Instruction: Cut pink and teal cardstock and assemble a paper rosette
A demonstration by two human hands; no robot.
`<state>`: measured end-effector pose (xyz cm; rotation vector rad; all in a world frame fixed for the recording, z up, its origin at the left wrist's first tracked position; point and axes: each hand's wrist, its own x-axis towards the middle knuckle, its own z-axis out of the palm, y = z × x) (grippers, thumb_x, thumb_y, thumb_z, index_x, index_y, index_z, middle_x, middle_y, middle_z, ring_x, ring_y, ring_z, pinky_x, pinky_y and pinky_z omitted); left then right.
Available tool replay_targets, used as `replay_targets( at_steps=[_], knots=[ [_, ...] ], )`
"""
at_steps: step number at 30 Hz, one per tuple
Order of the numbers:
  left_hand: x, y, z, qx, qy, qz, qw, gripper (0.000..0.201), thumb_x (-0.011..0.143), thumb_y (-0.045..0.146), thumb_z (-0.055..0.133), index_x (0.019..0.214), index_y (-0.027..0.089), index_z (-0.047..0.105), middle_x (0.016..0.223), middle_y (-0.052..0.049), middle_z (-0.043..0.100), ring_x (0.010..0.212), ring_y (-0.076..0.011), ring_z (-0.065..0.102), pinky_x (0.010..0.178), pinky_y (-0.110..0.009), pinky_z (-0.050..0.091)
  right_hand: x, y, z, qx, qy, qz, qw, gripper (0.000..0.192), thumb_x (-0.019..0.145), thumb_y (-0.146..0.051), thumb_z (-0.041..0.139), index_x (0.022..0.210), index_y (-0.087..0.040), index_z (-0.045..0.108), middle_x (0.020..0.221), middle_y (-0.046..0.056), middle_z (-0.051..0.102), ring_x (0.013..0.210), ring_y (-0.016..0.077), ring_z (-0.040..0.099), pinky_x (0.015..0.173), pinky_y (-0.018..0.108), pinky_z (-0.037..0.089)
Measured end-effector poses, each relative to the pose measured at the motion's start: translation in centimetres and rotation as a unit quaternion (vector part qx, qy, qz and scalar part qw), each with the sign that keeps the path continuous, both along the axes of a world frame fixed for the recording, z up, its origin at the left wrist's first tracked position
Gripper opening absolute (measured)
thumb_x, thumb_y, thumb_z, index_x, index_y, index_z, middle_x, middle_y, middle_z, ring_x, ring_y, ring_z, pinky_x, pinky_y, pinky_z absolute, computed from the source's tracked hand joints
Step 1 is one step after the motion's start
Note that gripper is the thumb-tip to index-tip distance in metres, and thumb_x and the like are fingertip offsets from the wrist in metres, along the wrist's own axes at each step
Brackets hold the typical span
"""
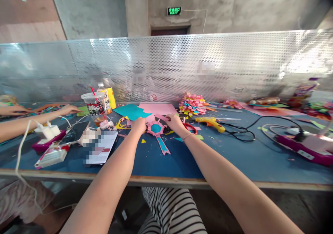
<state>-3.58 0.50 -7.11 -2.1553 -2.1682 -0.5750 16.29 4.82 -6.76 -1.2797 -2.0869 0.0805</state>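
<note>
Pink paper rosette (148, 128) with teal centre (156, 128) lies on the blue desk (229, 164), between the 2 hands; take it as clock centre. Its tail (162, 145), teal edged in pink, runs out toward 5 o'clock, notched end nearest the person; long axis roughly 11 to 5. Right hand (173, 122) at 2 o'clock, grip pinched on 1 end of a narrow pink strip (161, 117); strip's long axis roughly 10 to 4, free end toward 10, just above the rosette's far edge in view. Left hand (139, 125) at 9 o'clock, right beside the rosette rim; fingertips unclear, can't tell if that grip is closed on anything. Teal sheet (130, 112) at 10, pink sheet (161, 108) at 12, pile of pink and yellow paper loops (192, 104) at 2. Yellow glue gun (212, 122) at 3, nozzle toward 9, black cord trailing toward 3. Red scissor handle (191, 127) at 3, partly behind right wrist. Cup with red straw (94, 105) between 9 and 10; phone (106, 147) between 8 and 9.
</note>
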Motion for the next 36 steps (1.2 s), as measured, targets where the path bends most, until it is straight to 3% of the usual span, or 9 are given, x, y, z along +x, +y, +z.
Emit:
replay_targets(
  at_steps=[4, 9, 12, 18, 23, 27, 30, 33, 36],
  knots=[
    [0.7, 0.1, 1.0, 0.119, -0.028, 0.011, 0.992, 0.023, 0.080, 0.019, 0.041, 0.094, 0.017, 0.060, 0.098, -0.010, 0.061, 0.095, -0.0211, 0.056, 0.082, -0.032, 0.043, -0.1, -0.4, 0.6, -0.091, 0.160, 0.018, 0.983, 0.006, 0.070, -0.019, 0.052, 0.069, -0.014, 0.056, 0.068, 0.002, 0.061, 0.068, 0.0138, 0.056, 0.063, 0.022, 0.042],
    [2.4, 0.3, 1.6, 0.167, -0.199, -0.141, 0.955, 0.024, 0.082, 0.030, 0.044, 0.086, 0.016, 0.063, 0.087, -0.006, 0.066, 0.082, -0.0148, 0.059, 0.075, -0.024, 0.044, -1.1, -0.8, 0.6, -0.227, 0.387, 0.140, 0.883, 0.007, 0.070, -0.012, 0.051, 0.076, -0.014, 0.055, 0.069, 0.001, 0.061, 0.068, 0.0112, 0.061, 0.068, 0.023, 0.048],
    [3.0, 0.1, 1.6, 0.149, -0.264, -0.190, 0.934, 0.022, 0.078, 0.032, 0.049, 0.081, 0.015, 0.063, 0.080, -0.004, 0.066, 0.075, -0.0133, 0.059, 0.070, -0.023, 0.044, -1.6, -1.4, 0.7, -0.262, 0.407, 0.165, 0.859, 0.005, 0.069, -0.012, 0.055, 0.073, -0.014, 0.054, 0.067, 0.000, 0.061, 0.064, 0.0098, 0.061, 0.065, 0.022, 0.049],
    [3.0, -0.1, 1.4, 0.139, -0.259, -0.167, 0.941, 0.021, 0.078, 0.030, 0.048, 0.068, 0.015, 0.059, 0.064, 0.000, 0.060, 0.063, -0.0117, 0.054, 0.060, -0.022, 0.040, -1.9, -2.5, 0.8, -0.268, 0.380, 0.205, 0.861, 0.010, 0.070, -0.021, 0.059, 0.067, -0.015, 0.052, 0.062, -0.002, 0.059, 0.062, 0.0097, 0.060, 0.059, 0.019, 0.048],
    [2.9, 0.0, 1.6, 0.127, -0.229, -0.161, 0.952, 0.023, 0.081, 0.032, 0.045, 0.071, 0.016, 0.060, 0.067, -0.001, 0.062, 0.065, -0.0124, 0.056, 0.062, -0.022, 0.040, -1.8, -1.9, 0.8, -0.240, 0.337, 0.172, 0.894, 0.011, 0.073, -0.020, 0.057, 0.065, -0.014, 0.053, 0.056, -0.002, 0.058, 0.051, 0.0083, 0.055, 0.050, 0.017, 0.044],
    [1.2, 0.2, 1.9, 0.159, -0.216, -0.039, 0.963, 0.029, 0.085, 0.029, 0.035, 0.088, 0.016, 0.061, 0.074, -0.005, 0.066, 0.075, -0.0158, 0.059, 0.072, -0.026, 0.043, 0.3, -0.6, 2.0, -0.236, 0.384, 0.124, 0.884, 0.006, 0.075, -0.014, 0.053, 0.069, -0.014, 0.054, 0.062, 0.001, 0.060, 0.051, 0.0069, 0.055, 0.055, 0.018, 0.047],
    [-0.8, 0.3, 1.8, 0.157, -0.218, 0.072, 0.961, 0.038, 0.087, 0.020, 0.024, 0.112, 0.015, 0.052, 0.083, -0.007, 0.067, 0.087, -0.0165, 0.060, 0.082, -0.027, 0.042, 2.5, 0.5, 2.7, -0.190, 0.374, 0.047, 0.907, 0.010, 0.078, -0.010, 0.045, 0.073, -0.013, 0.053, 0.064, 0.002, 0.060, 0.049, 0.0064, 0.054, 0.055, 0.018, 0.046],
    [-1.9, 0.2, 1.3, 0.132, -0.146, 0.123, 0.973, 0.049, 0.081, 0.011, 0.032, 0.130, 0.016, 0.036, 0.119, -0.013, 0.055, 0.108, -0.0193, 0.052, 0.089, -0.030, 0.039, 3.7, 0.8, 2.5, -0.156, 0.170, -0.016, 0.973, 0.020, 0.079, -0.007, 0.035, 0.082, -0.011, 0.055, 0.072, 0.005, 0.063, 0.056, 0.0086, 0.058, 0.057, 0.018, 0.045],
    [-1.8, 0.0, 0.7, 0.030, -0.035, 0.159, 0.986, 0.048, 0.080, 0.026, 0.042, 0.128, 0.018, 0.041, 0.136, -0.019, 0.036, 0.121, -0.0321, 0.039, 0.095, -0.047, 0.033, 3.6, 0.4, 1.9, -0.127, -0.015, -0.037, 0.991, 0.021, 0.077, -0.008, 0.039, 0.084, -0.011, 0.058, 0.079, 0.008, 0.064, 0.070, 0.0136, 0.060, 0.062, 0.020, 0.043]
  ],
)
